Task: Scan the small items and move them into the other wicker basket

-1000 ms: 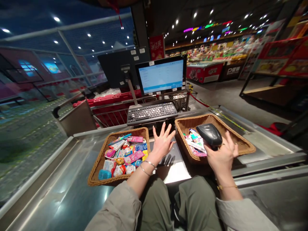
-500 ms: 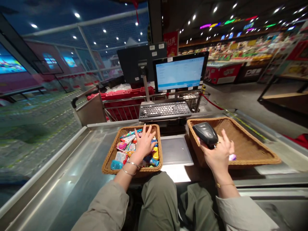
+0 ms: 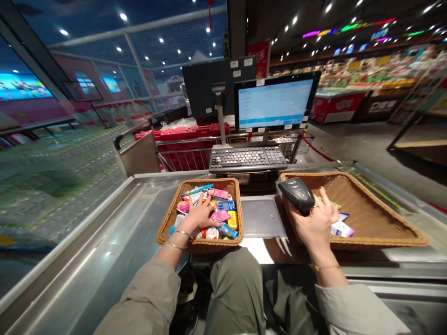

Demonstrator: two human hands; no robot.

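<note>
My left hand reaches down into a wicker basket full of small colourful packaged goods, its fingers spread over the pile. Pink packets, a yellow pack and a blue tube lie around it. In my right hand is a black barcode scanner, its head pointing up and to the left. That hand is over the near left part of a larger wicker basket, where a purple-and-white packet and a bit of green show. The scanner's handle is hidden by my fingers.
Behind the baskets are a keyboard and a lit monitor on a stand. A grey flat panel lies between the baskets on the metal counter. A shopping cart with red crates stands beyond the counter.
My left hand has moved left and lower within the basket, uncovering pink packets. More of the packets in the right basket now show. The whole view has shifted slightly.
</note>
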